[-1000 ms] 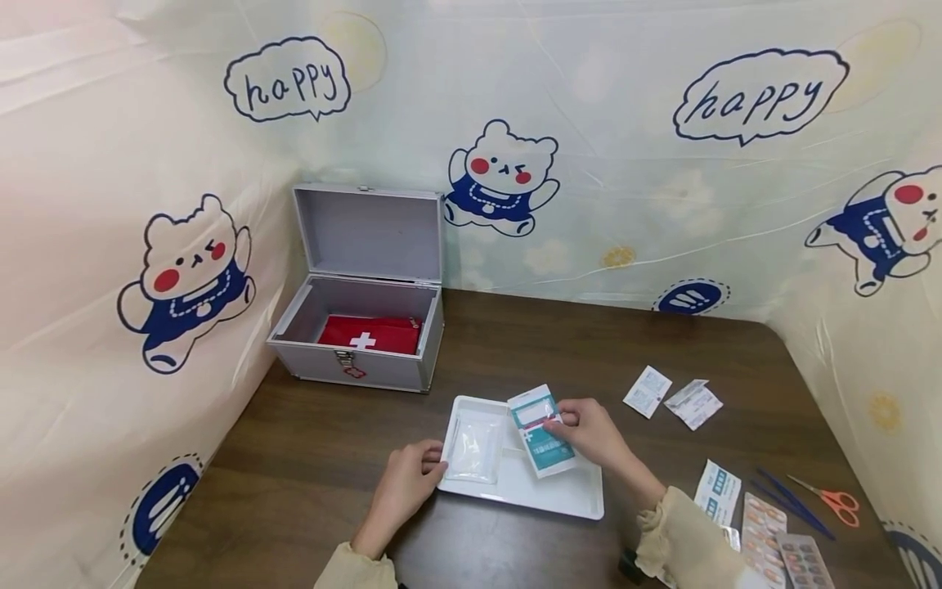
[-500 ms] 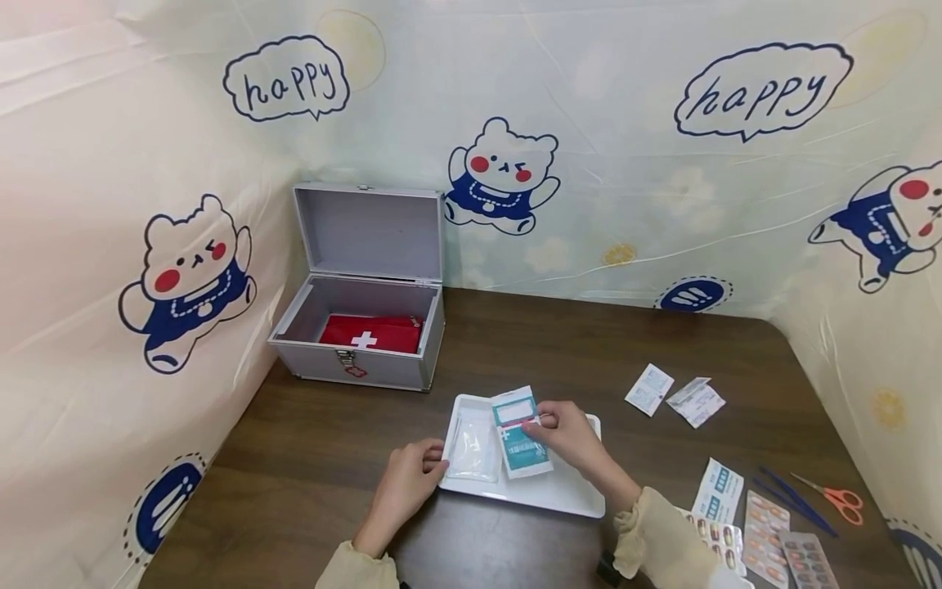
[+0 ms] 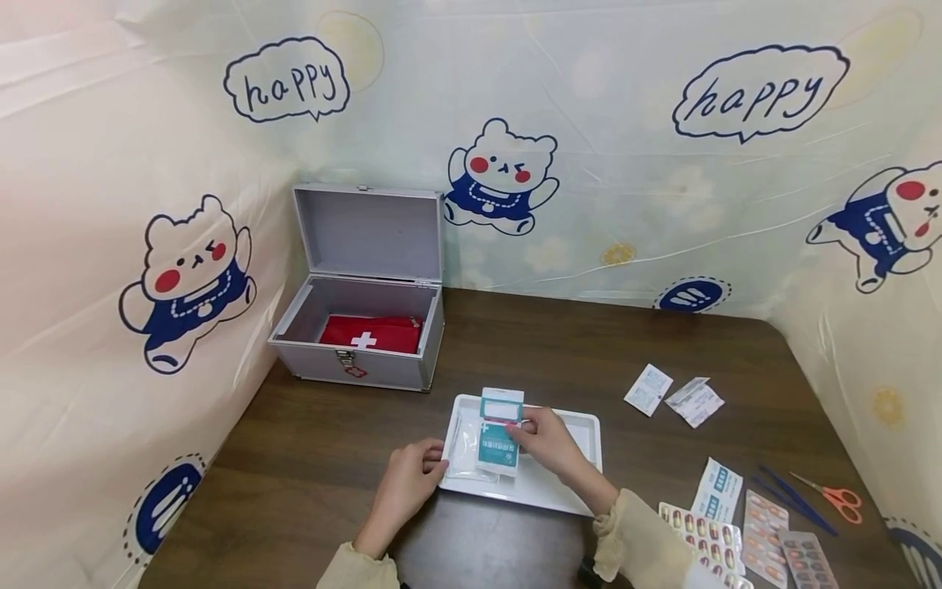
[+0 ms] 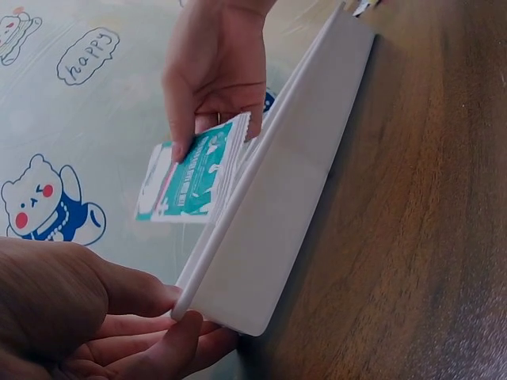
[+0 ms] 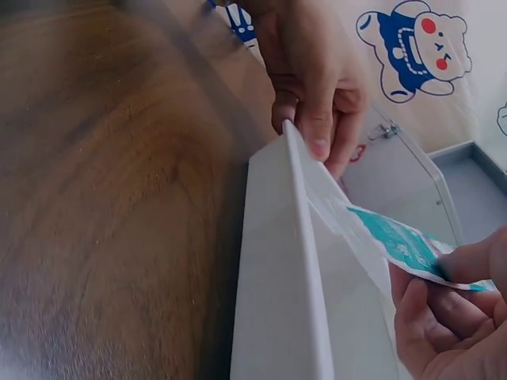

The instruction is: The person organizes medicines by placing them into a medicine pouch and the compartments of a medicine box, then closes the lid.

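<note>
Sleeves, pair: cream, gathered cuff on the right one (image 3: pixel 618 523); both enter from the near edge.

Blister packs, three, at near right: one grey-backed (image 3: pixel 808 560); one with orange capsules (image 3: pixel 765 532), beside it; one with dark red and yellow capsules (image 3: pixel 706 536), nearest the right sleeve.

Orange-handled scissors (image 3: pixel 842 501), one pair, right of the blue tweezers (image 3: pixel 798 503). Left of these, a printed white-and-teal strip (image 3: pixel 717 491), flat on the dark wood table (image 3: pixel 316 458).

Left hand (image 3: pixel 406 478): thumb and fingers pinch the near left part of the white tray (image 3: pixel 581 433), thumb on the rim, fingers below.

Right hand (image 3: pixel 550 446): thumb and fingers clamped on the right side of a teal-and-white packet (image 3: pixel 499 446), white window towards its far end. The packet is over the left half of the tray, overlapping a clear packet (image 3: pixel 464 450) that lies inside; whether the two touch cannot be told.

Small white sachets, two, beyond the tray to the right: one flat (image 3: pixel 648 390), one creased (image 3: pixel 695 402), just beside each other.

Silver case (image 3: pixel 383 372), far left: lid raised; inside, a red pouch (image 3: pixel 390 334) with white cross.

Curtain (image 3: pixel 648 188), behind all: pale, printed with bears and "happy" bubbles.
</note>
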Available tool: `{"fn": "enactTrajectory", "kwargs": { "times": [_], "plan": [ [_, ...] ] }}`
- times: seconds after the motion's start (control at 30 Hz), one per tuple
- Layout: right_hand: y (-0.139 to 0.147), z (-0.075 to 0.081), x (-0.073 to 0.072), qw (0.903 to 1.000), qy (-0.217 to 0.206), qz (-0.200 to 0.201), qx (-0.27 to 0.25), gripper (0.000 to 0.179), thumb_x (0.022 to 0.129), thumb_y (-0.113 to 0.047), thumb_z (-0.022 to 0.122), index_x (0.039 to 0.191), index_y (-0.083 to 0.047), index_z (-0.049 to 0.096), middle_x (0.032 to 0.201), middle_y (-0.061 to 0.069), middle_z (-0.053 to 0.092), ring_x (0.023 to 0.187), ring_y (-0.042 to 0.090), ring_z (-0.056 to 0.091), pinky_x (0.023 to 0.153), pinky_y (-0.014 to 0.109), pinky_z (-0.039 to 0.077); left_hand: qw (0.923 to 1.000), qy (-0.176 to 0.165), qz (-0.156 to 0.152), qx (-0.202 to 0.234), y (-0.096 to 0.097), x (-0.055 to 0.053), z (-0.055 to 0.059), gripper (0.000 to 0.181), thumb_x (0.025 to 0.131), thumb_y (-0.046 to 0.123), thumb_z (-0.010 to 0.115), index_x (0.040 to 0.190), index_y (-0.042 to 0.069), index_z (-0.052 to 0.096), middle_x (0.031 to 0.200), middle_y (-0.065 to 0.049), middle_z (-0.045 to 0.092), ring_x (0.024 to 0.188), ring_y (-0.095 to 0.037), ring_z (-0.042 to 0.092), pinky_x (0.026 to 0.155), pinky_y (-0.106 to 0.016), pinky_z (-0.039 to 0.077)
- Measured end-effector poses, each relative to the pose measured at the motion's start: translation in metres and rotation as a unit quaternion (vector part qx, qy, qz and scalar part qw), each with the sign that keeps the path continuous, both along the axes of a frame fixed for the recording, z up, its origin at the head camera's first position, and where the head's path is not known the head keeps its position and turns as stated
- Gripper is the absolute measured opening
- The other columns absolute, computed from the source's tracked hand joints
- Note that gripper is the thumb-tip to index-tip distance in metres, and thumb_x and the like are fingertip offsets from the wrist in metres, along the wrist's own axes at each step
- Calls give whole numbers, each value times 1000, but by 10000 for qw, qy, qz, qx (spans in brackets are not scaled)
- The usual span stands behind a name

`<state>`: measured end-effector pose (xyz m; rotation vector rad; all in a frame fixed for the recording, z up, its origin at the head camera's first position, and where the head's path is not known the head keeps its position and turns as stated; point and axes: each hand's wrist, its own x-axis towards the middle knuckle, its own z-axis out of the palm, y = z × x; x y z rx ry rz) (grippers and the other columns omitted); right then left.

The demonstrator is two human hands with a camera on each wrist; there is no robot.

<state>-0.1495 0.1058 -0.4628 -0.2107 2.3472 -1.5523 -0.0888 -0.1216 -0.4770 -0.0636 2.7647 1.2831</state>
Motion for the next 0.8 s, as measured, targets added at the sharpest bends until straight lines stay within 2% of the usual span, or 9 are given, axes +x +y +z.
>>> {"fn": "enactTrajectory", "kwargs": {
  "times": [0.2,0.3,0.47,0.67,0.8],
  "plan": [
    [-11,-6,3,9998,-6,-13,-207,31,87,-2,70,115,9,62,81,19,75,71,15,72,62,27,60,9999,-114,58,-40,0,0,0,26,88,3,71,112,-5,68,99,-17,75,88,-24,74,75,-35,61],
    [-16,-8,4,9998,177,-44,4,39,84,-5,75,116,8,59,78,17,75,66,14,70,58,24,57,10000,-61,30,-21,0,0,-1,25,88,2,71,112,-6,68,99,-17,75,87,-24,75,75,-36,61],
    [-23,-10,6,9988,322,-152,327,63,79,-10,81,130,8,49,74,11,72,62,10,64,54,22,51,10000,-46,-25,-38,-1,1,-1,25,88,3,71,112,-6,68,98,-17,75,87,-23,75,74,-35,61],
    [-27,-8,7,9968,548,8,582,72,82,-15,80,137,12,43,76,10,73,65,10,65,55,22,48,10000,-83,9,-9,0,0,-1,25,88,3,70,112,-5,68,99,-17,75,88,-24,74,75,-35,61],
    [-26,-4,7,9945,666,181,786,71,85,-16,77,137,17,42,77,10,76,69,12,69,60,22,47,10000,-95,23,-13,-1,0,0,25,88,3,70,112,-5,68,99,-17,75,88,-24,74,75,-35,61]
  ]
}}
